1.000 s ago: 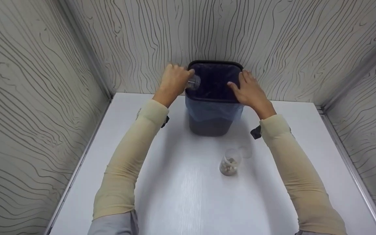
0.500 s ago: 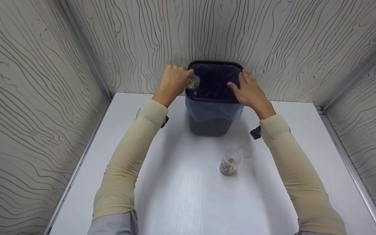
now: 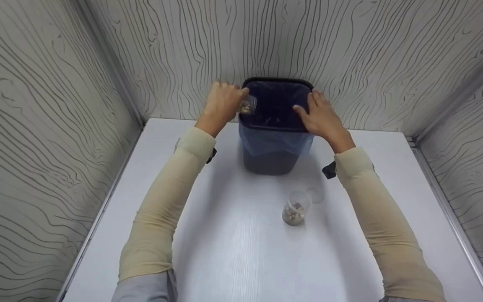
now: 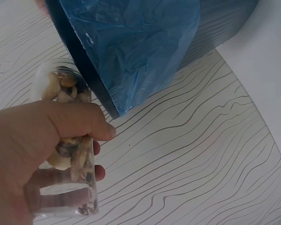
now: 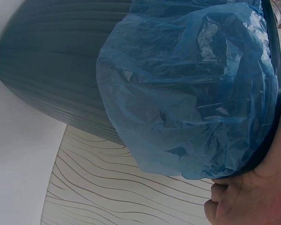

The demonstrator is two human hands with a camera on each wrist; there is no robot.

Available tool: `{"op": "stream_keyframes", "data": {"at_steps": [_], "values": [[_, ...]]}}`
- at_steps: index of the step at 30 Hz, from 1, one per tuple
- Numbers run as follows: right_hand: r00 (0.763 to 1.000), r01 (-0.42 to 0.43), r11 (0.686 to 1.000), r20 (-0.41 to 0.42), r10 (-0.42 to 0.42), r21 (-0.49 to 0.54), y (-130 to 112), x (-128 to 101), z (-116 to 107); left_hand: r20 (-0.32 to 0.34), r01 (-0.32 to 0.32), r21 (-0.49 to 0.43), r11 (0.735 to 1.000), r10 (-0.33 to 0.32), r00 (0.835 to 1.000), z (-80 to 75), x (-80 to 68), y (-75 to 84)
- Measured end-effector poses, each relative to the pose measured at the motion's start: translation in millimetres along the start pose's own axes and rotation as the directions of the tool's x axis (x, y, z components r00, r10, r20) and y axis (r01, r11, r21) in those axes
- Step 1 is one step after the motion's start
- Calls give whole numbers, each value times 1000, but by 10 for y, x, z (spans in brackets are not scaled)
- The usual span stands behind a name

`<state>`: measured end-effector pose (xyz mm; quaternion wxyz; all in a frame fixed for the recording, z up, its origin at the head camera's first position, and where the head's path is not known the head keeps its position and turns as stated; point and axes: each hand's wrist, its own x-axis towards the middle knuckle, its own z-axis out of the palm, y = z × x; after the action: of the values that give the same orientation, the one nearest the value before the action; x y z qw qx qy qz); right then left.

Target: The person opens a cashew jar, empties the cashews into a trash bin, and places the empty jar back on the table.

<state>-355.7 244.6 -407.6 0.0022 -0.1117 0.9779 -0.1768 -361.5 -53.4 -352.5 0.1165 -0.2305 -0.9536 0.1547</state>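
Note:
My left hand (image 3: 224, 102) grips a clear plastic jar (image 4: 68, 206), tipped with its mouth over the left rim of a dark trash can (image 3: 266, 163). Tan, brown and dark pebble-like pieces (image 4: 68, 86) are bunched toward the jar's mouth, with a few small bits at its base. My right hand (image 3: 325, 119) holds the can's right rim, thumb over the opening and fingers outside. A blue liner bag (image 5: 187, 93) folds down over the rim. A few pale specks show inside the dark opening; the can's bottom is hidden.
Another clear jar (image 3: 294, 214), partly filled with pale pieces, stands on the white table (image 3: 233, 251) in front of the can. Just behind it lies a clear round lid (image 3: 316, 195). Wood-patterned panels (image 3: 174, 54) rise at the back and both sides.
The pieces in the tipped jar have slid to its mouth, and some have dropped into the can. Both hands stay nearly in place.

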Motion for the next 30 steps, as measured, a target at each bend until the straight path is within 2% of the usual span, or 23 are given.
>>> {"op": "stream_keyframes", "data": {"at_steps": [11, 25, 30], "values": [[1000, -10, 1000, 14, 10, -15, -3, 0, 3, -25, -5, 32, 999, 6, 1000, -3, -5, 23], [1000, -11, 1000, 6, 11, -6, -20, -1, -5, 7, -20, 136, 990, 19, 1000, -38, 2, 79], [1000, -15, 1000, 17, 15, -1, -20, 0, -2, 12, -38, 139, 990, 36, 999, -48, 3, 95]]}}
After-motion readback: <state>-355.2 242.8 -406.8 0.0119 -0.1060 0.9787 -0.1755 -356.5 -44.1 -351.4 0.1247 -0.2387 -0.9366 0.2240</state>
